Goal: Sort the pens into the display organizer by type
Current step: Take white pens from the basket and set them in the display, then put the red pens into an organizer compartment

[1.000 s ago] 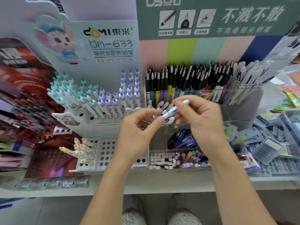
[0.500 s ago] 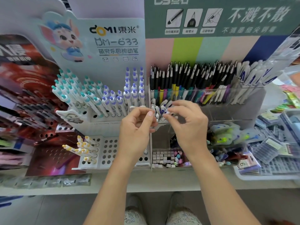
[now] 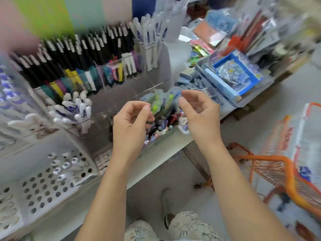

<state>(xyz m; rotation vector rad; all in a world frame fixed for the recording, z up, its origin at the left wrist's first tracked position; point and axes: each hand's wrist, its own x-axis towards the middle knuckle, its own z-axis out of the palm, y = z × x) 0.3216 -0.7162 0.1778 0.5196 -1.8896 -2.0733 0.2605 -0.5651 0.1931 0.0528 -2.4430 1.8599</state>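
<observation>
A: Stationery stand, mid-sort. A sec ago we had a white-and-purple pen pinched in the right hand over the clear bins; now both hands are bare. Left hand (image 3: 131,123) hangs w/ fingers loosely curled, nothing in its grip. Right hand (image 3: 199,113) the same, fingers relaxed and a bit spread, empty.

B: So where's the pen?

A: Our read: it sits w/ the white-and-purple pens (image 3: 73,110), the cluster standing in the clear compartment left of the hands, below the row of black-capped pens (image 3: 73,54). We can't pick out which one; the frame is smeared by head motion.

B: And the view?

A: Swung right vs. before. The display organizer (image 3: 41,186) w/ its hole grid is now at the near left, a grey tray of packets (image 3: 231,73) far right, an orange basket (image 3: 284,173) on the floor at right. Hands hover over the mixed pens (image 3: 163,108) in the centre bin at the worktop edge.

B: Meaning for the task?

A: One pen prob. filed by type; hands free, likely after the next from that mixed bin or the basket. Plenty left unsorted.
</observation>
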